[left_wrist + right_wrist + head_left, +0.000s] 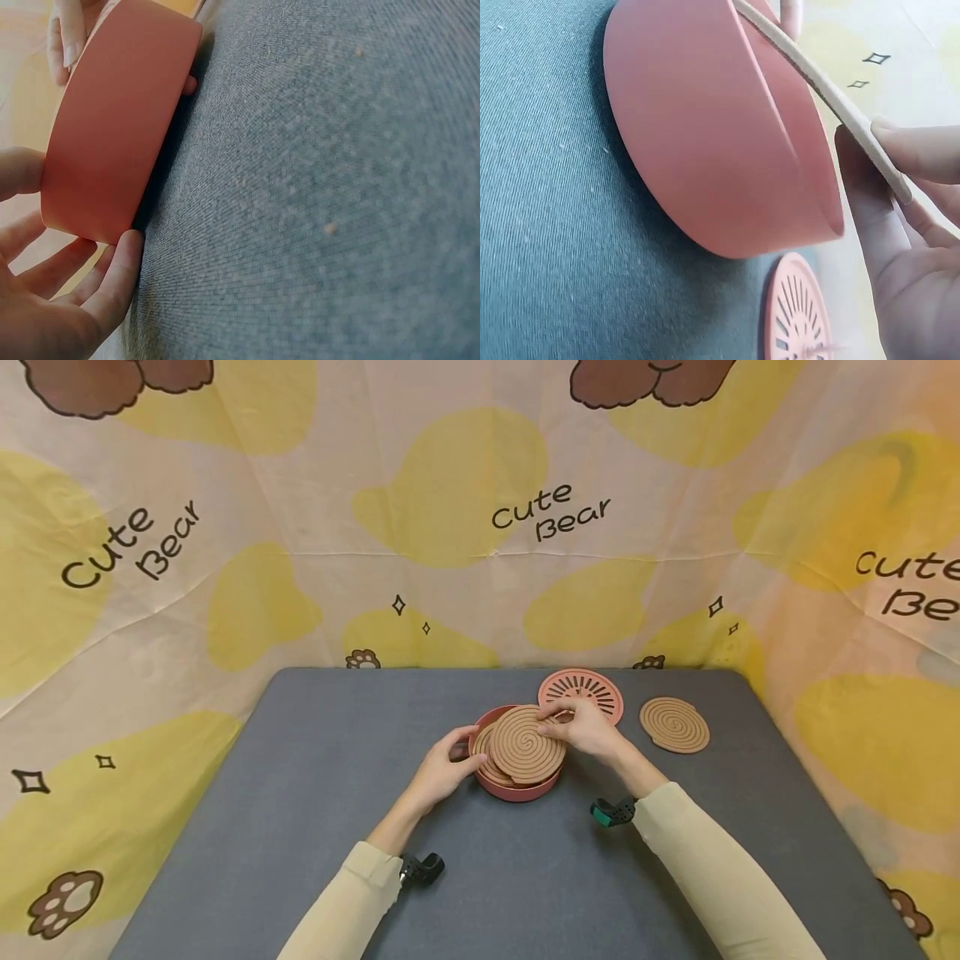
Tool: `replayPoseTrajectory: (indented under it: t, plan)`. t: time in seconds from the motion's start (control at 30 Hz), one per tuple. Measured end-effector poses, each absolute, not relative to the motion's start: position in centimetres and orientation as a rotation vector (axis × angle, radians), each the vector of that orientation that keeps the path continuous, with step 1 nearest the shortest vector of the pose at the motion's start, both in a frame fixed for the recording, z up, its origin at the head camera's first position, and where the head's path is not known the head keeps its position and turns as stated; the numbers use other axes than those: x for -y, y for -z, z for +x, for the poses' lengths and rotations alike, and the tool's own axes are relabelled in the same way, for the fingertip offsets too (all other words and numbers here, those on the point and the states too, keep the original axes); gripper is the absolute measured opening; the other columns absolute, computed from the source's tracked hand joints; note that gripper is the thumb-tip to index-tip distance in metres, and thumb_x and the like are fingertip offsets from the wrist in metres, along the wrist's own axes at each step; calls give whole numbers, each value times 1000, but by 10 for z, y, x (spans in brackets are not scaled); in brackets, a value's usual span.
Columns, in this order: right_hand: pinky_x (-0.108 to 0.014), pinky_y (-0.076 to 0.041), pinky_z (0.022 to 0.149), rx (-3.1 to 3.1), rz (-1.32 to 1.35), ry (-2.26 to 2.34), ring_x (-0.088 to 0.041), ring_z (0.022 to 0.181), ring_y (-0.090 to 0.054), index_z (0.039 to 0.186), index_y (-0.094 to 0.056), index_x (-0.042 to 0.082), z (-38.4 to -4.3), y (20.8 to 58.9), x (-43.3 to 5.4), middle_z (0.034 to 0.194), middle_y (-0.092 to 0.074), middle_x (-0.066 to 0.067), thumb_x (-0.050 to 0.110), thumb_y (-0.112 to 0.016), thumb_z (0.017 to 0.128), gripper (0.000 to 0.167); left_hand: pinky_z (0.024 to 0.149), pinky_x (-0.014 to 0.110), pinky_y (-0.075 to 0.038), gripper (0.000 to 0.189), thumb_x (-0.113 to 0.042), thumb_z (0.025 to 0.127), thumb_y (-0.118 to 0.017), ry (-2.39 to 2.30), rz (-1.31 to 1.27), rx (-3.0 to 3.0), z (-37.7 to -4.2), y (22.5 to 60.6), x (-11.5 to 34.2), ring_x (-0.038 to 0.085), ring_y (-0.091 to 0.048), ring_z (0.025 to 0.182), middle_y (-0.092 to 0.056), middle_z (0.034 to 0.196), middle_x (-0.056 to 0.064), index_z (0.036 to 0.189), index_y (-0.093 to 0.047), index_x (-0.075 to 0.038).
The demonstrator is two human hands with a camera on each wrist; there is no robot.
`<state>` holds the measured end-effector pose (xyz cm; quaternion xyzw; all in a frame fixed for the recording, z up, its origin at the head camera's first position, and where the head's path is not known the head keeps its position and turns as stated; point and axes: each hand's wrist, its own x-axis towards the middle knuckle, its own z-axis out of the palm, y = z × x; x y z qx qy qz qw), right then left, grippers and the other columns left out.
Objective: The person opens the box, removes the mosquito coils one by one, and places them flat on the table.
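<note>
My right hand (pixel 590 732) pinches the edge of a brown mosquito coil (pixel 527 745) between thumb and fingers. That coil is tilted over the mouth of a round pink box (pixel 517 794), as its thin edge (pixel 840 109) shows in the right wrist view. Beneath it, another coil (pixel 482 762) shows inside the box at the left. My left hand (pixel 444 770) holds the box's left side, the thumb over the rim and the fingers against the outer wall (pixel 120 120). The coil in my right hand hides much of the box's inside.
The slotted pink lid (pixel 580 680) lies on the grey table (pixel 360 735) just behind the box. Farther right lies a single mosquito coil (pixel 674 725). A patterned cloth (pixel 450 485) hangs behind the table and along both sides.
</note>
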<state>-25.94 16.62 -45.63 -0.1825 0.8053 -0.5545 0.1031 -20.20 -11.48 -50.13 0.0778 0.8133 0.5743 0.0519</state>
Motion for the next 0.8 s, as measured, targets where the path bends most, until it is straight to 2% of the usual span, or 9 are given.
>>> replayPoseTrajectory:
  t: [0.13,0.27,0.4,0.53,0.8]
  plan:
    - [-26,-54,69,-2374,-506,1669,-21,88,-67,113,-73,-3,-256,451,-173,121,-61,-20,6,-77,91,25,87,41,-55,52,-24,95,-75,-1747,235,-2480,-202,503,115,29,-60,119,-58,140,9,144,-58,-17]
    - [-26,-55,68,-2381,-474,1676,-20,85,-67,116,-72,-4,-254,446,-184,117,-62,-21,6,-76,92,26,88,41,-55,52,-23,95,-75,-1750,239,-2483,-203,504,115,29,-60,120,-58,140,10,144,-58,-16]
    - [-27,-56,70,-2391,-436,1688,-20,90,-68,118,-71,-3,-251,442,-193,120,-62,-21,7,-76,92,29,88,41,-54,52,-22,95,-75,-1746,237,-2492,-203,503,115,29,-61,119,-58,139,10,144,-58,-15]
    - [-26,-56,71,-2414,-387,1715,-16,93,-68,118,-71,-4,-246,440,-202,124,-63,-22,7,-79,90,31,88,41,-54,52,-21,95,-75,-1742,231,-2493,-203,501,115,29,-61,119,-59,139,10,144,-58,-15]
    - [-26,-57,72,-2385,-346,1797,-11,90,-69,119,-68,-10,-235,443,-226,120,-64,-26,6,-77,91,33,88,41,-54,52,-20,95,-75,-1758,238,-2480,-202,501,115,29,-61,119,-59,138,10,144,-58,-14]
